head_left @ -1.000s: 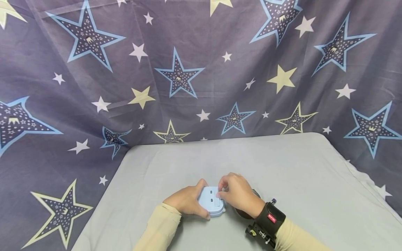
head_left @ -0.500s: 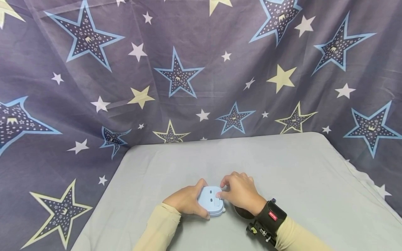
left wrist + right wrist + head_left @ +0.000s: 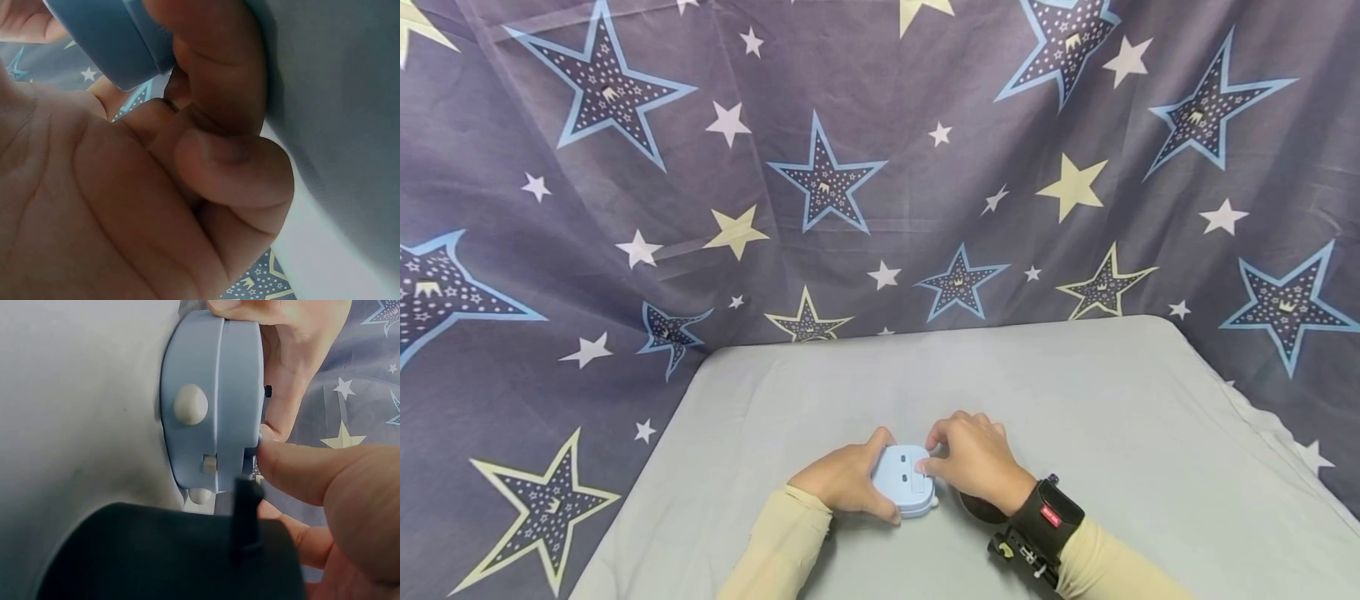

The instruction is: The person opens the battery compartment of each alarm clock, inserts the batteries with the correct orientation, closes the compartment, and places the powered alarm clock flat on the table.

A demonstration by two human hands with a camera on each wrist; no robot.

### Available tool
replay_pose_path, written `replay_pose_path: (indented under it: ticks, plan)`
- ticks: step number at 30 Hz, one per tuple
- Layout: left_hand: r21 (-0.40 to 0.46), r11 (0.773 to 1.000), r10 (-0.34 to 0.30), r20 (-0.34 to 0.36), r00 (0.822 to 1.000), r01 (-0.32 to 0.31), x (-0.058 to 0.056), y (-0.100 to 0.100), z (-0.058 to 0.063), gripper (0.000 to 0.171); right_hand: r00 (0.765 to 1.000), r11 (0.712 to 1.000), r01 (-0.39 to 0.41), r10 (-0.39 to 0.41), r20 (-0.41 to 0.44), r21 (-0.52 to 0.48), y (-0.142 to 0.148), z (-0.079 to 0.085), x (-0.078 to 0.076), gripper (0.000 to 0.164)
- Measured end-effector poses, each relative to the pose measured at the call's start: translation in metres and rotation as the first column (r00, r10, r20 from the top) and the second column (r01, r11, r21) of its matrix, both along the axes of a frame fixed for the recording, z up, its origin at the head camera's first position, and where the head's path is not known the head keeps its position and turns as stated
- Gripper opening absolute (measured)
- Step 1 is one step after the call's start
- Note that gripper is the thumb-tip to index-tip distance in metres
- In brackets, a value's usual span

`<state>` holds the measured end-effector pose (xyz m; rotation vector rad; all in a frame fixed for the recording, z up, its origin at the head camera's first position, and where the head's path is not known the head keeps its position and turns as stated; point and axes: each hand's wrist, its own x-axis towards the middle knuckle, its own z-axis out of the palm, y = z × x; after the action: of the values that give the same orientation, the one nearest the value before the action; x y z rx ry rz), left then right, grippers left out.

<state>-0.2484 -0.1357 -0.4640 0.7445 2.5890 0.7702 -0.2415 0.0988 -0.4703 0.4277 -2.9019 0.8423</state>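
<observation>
A light blue alarm clock (image 3: 895, 482) lies back side up on the grey cloth, with two small dark knobs showing on its upper face. From its left side my left hand (image 3: 842, 477) grips the body between thumb and fingers; the left wrist view catches the other fingers curled below. My right hand (image 3: 979, 462) is at the right side. Its thumb presses the battery cover (image 3: 918, 482), and the index finger bends at the clock's far edge. In the right wrist view, a white round knob (image 3: 190, 404) and a small white slider (image 3: 210, 464) sit on the clock's side.
Grey cloth (image 3: 1037, 375) covers the table. A star-patterned curtain (image 3: 880, 167) hangs behind and at both sides. A black strap (image 3: 1047, 521) with a mount is on my right wrist, and a dark rounded object (image 3: 982, 508) shows partly beneath that wrist.
My right hand has shifted slightly right, its index finger moving away from the thumb and the other fingers spreading out. The thumb stays on the cover. My left hand and the alarm clock keep their place.
</observation>
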Motion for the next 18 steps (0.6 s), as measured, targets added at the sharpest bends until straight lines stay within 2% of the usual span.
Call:
replay_pose_path:
  ticks: [18]
  plan:
    - [0.000,1.000,0.004,-0.001,1.000,-0.004,-0.0011,-0.0002,-0.0018,0.082,1.000,1.000,0.007,-0.007,0.007,0.029,0.0009,0.0004,0.0000,0.025]
